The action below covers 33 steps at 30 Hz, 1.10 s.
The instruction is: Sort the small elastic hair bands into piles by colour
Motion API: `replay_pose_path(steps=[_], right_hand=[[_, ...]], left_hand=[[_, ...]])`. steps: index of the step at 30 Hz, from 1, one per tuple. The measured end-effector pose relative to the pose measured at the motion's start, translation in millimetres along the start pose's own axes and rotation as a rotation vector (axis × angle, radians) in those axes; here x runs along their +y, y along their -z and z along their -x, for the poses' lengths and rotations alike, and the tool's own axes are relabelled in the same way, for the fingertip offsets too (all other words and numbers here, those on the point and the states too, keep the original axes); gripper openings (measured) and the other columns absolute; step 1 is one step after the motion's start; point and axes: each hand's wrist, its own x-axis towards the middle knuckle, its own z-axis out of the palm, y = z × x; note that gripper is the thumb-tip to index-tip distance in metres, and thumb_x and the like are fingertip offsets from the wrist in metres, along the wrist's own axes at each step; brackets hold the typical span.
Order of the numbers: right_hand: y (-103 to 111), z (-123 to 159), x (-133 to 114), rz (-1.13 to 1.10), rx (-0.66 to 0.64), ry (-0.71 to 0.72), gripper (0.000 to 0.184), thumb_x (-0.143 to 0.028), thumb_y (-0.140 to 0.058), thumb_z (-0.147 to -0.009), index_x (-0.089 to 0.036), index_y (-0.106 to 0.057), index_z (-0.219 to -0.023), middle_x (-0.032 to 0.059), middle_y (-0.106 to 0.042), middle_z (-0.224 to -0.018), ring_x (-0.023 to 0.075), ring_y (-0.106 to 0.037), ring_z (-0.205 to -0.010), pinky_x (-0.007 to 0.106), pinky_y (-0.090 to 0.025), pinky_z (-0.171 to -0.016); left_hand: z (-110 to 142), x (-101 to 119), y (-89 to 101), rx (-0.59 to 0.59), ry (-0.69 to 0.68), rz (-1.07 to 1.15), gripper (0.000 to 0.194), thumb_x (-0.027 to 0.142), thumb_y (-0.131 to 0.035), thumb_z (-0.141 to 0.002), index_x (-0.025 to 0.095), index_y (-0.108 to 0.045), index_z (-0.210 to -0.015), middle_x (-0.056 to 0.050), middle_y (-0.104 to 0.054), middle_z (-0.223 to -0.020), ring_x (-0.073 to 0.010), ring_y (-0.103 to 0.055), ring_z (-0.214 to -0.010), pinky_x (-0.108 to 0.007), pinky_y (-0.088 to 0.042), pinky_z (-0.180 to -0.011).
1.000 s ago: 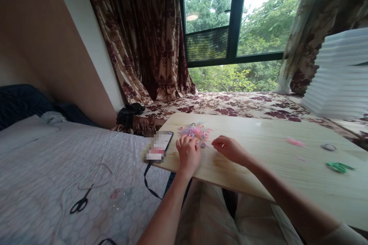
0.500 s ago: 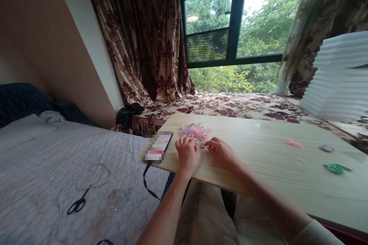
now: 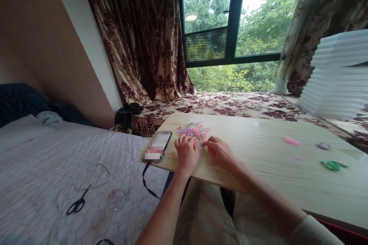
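Note:
A loose pile of small, thin bands and rings [image 3: 193, 130] in pink, purple and green lies on the pale wooden table [image 3: 258, 153]. Just in front of it, my left hand [image 3: 187, 154] rests at the table's near edge, its fingers curled and drawn together. My right hand [image 3: 220, 153] faces it from the right, thumb and forefinger pinched close to the left fingertips. A tiny pale piece shows at the right fingertips, too small to make out. What the left fingers hold is hidden behind them.
A phone [image 3: 158, 147] with a black strap lies left of my hands. To the right are a pink bunch [image 3: 292, 141], a purple ring [image 3: 323, 146] and a green tool [image 3: 333, 165]. Black scissors [image 3: 76, 206] and a white cable lie on the bed [image 3: 34, 183].
My right hand has moved slightly left, closer to my left hand. The small ring that showed between the fingertips is now mostly covered. The view has shifted slightly.

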Motion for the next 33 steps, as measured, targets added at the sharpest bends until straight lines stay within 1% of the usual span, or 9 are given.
replay_pose_path(steps=[4, 7, 13, 18, 23, 33], right_hand=[[1.1, -0.7, -0.8, 0.009, -0.009, 0.003, 0.035, -0.01, -0.045, -0.091, -0.023, -0.074, -0.104, 0.0074, -0.068, -0.099, 0.018, -0.061, -0.093, 0.028, -0.045, -0.082], [1.9, -0.7, -1.7, 0.016, -0.011, -0.006, 0.035, -0.01, -0.045, -0.091, -0.021, -0.074, -0.106, 0.0079, -0.069, -0.1, 0.0188, -0.062, -0.094, 0.028, -0.045, -0.082], [2.2, -0.9, -1.9, 0.016, -0.018, -0.021, 0.034, -0.011, -0.044, -0.092, -0.021, -0.074, -0.104, 0.0081, -0.069, -0.101, 0.0187, -0.062, -0.093, 0.029, -0.046, -0.083], [2.8, -2.4, -2.3, 0.012, -0.042, -0.053, 0.025, -0.02, -0.052, -0.092, -0.02, -0.075, -0.103, 0.0086, -0.069, -0.102, 0.0195, -0.063, -0.093, 0.029, -0.046, -0.081], [4.1, -2.9, -3.1, -0.002, -0.049, -0.102, 0.023, -0.022, -0.053, -0.092, -0.02, -0.075, -0.098, 0.0071, -0.069, -0.099, 0.0177, -0.063, -0.09, 0.027, -0.045, -0.078], [3.4, -1.4, -2.6, -0.011, -0.017, -0.102, 0.023, -0.022, -0.048, -0.095, -0.018, -0.07, -0.088, 0.0061, -0.066, -0.094, 0.0158, -0.06, -0.086, 0.026, -0.042, -0.075]], left_hand=[[0.5, 0.6, 0.5, -0.002, 0.004, 0.004, 0.03, 0.008, -0.05, -0.086, 0.021, -0.07, -0.104, -0.009, -0.069, -0.112, -0.0266, -0.049, -0.125, -0.052, -0.033, -0.111], [0.3, 2.2, 2.0, -0.01, 0.01, 0.002, 0.031, 0.008, -0.05, -0.086, 0.02, -0.07, -0.105, -0.009, -0.069, -0.114, -0.0269, -0.049, -0.125, -0.052, -0.033, -0.111], [-3.0, 4.8, 9.6, -0.037, 0.003, -0.033, 0.031, 0.01, -0.052, -0.085, 0.021, -0.07, -0.108, -0.008, -0.069, -0.117, -0.0274, -0.048, -0.127, -0.053, -0.03, -0.112], [-2.5, -0.2, 15.2, -0.029, 0.043, -0.069, 0.032, 0.008, -0.051, -0.084, 0.022, -0.07, -0.107, -0.008, -0.068, -0.117, -0.0278, -0.047, -0.128, -0.054, -0.029, -0.113], [0.5, -3.8, 15.3, -0.024, 0.055, -0.063, 0.033, 0.008, -0.05, -0.084, 0.021, -0.07, -0.108, -0.01, -0.069, -0.115, -0.0272, -0.049, -0.127, -0.054, -0.031, -0.112], [1.5, -7.1, 13.2, 0.014, 0.032, -0.036, 0.036, 0.007, -0.047, -0.084, 0.021, -0.069, -0.109, -0.009, -0.069, -0.115, -0.0272, -0.048, -0.127, -0.054, -0.03, -0.111]])
